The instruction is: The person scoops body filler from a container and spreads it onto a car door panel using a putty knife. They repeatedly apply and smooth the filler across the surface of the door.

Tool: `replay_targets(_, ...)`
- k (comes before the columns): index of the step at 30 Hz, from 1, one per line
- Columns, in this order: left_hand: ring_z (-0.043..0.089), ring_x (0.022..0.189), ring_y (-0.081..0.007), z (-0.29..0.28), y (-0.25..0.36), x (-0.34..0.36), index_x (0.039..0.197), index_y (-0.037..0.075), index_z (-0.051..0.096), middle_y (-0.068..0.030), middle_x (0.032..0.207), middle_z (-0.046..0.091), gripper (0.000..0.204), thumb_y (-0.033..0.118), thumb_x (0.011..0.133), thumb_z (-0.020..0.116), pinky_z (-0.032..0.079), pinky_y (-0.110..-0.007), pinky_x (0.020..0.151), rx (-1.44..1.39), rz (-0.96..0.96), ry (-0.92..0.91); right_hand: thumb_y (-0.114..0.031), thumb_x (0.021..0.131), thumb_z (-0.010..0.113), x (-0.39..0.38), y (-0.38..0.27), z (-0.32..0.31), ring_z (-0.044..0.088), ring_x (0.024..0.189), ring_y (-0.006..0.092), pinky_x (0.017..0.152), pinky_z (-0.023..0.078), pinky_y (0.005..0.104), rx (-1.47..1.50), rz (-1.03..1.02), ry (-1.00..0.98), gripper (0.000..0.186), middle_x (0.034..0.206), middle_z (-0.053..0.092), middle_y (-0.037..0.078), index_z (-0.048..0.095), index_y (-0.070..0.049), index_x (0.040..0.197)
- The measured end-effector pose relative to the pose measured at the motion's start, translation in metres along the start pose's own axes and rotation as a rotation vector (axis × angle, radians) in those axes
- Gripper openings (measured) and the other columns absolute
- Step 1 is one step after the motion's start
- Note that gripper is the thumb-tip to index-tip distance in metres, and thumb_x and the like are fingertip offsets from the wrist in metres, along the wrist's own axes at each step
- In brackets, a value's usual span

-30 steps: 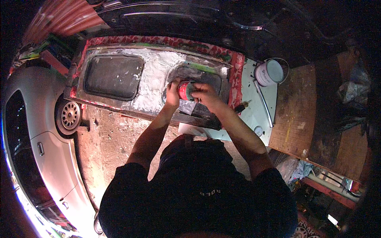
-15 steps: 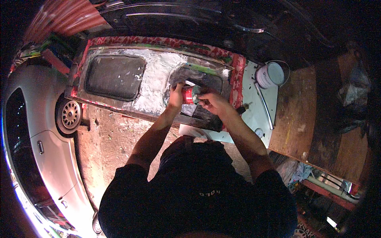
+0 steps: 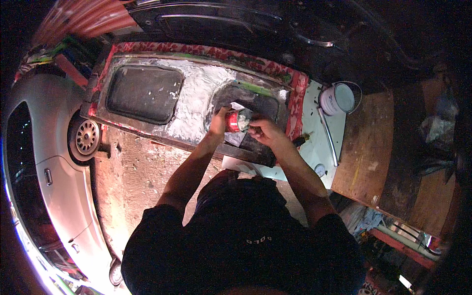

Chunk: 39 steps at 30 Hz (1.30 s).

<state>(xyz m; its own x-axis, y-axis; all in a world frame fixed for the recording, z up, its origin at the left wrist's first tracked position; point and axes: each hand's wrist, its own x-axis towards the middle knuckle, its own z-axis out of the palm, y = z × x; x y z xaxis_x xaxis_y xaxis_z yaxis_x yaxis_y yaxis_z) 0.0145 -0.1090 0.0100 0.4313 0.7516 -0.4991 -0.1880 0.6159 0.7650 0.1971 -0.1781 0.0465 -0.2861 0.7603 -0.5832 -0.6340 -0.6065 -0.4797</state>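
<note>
My left hand (image 3: 219, 123) is wrapped round a red can (image 3: 231, 121), lying tilted on its side with a grey, lumpy end toward my right. My right hand (image 3: 266, 131) has its fingers closed at that end; what they pinch is too small to make out. Both hands are over the right-hand recess of a dark panel (image 3: 142, 93), whose middle is smeared with white paste (image 3: 192, 96) and whose border is red and mottled. A pale sheet (image 3: 235, 141) shows under the can in the recess.
A white board (image 3: 312, 150) beside the panel holds a pale bucket (image 3: 338, 98) and a metal tube (image 3: 328, 137). Plywood boards (image 3: 364, 152) extend rightward. A silver car (image 3: 64, 191) stands at left over rough floor (image 3: 132, 172); dark bodywork (image 3: 221, 22) spans the top.
The can has shifted slightly down and right in my hands, showing more of its grey end. My right hand has moved down and right with its fingers still at that end.
</note>
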Motion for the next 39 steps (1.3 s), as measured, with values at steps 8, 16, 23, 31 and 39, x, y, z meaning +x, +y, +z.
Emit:
replay_targets(8,0.067,0.083,-0.0226,-0.013,0.003,-0.003,0.116,0.009,0.058,-0.0094,0.105,0.066,0.049,0.047,0.087,0.048,0.055,-0.035,0.06,-0.059,-0.038,0.026,-0.005,0.084,0.06,0.002,-0.009,-0.019,0.051,0.06,0.0122,0.042,0.035,0.0216,-0.075,-0.028,0.125,0.01,0.075,0.054,0.004,0.056,-0.003,0.093)
replay_targets(16,0.063,0.1,-0.0255,-0.075,-0.002,0.002,0.116,0.007,0.057,-0.0099,0.112,0.064,0.049,0.047,0.092,0.041,0.053,-0.043,0.079,-0.306,0.13,0.02,-0.008,0.084,0.061,0.019,-0.012,-0.036,0.059,0.057,0.0146,0.049,0.045,0.0279,-0.336,-0.393,0.381,0.012,0.074,0.063,0.005,0.063,-0.004,0.096)
replay_targets(23,0.063,0.101,-0.0261,-0.092,-0.017,0.008,0.118,0.003,0.057,-0.0111,0.112,0.064,0.05,0.043,0.092,0.041,0.052,-0.042,0.085,-0.407,0.099,0.056,-0.011,0.085,0.057,0.044,0.017,-0.032,0.065,0.066,0.027,0.057,0.049,0.0366,-1.363,-0.78,0.608,0.017,0.076,0.065,0.016,0.065,-0.002,0.097)
replay_targets(31,0.064,0.092,-0.0243,-0.076,-0.02,-0.001,0.11,0.01,0.061,-0.0078,0.103,0.067,0.046,0.047,0.091,0.041,0.052,-0.042,0.074,-0.381,0.036,0.161,-0.009,0.084,0.056,0.051,0.04,-0.028,0.062,0.082,0.0392,0.073,0.052,0.0464,-1.703,-0.815,0.525,0.033,0.101,0.057,0.02,0.06,-0.01,0.117)
replay_targets(39,0.063,0.099,-0.0264,-0.067,-0.024,-0.002,0.12,0.008,0.056,-0.0102,0.112,0.064,0.051,0.045,0.093,0.035,0.053,-0.045,0.077,-0.421,-0.008,0.113,-0.01,0.081,0.06,0.053,0.046,-0.032,0.058,0.102,0.0403,0.087,0.05,0.0458,-1.693,-0.673,0.488,0.043,0.122,0.051,0.023,0.056,-0.009,0.124)
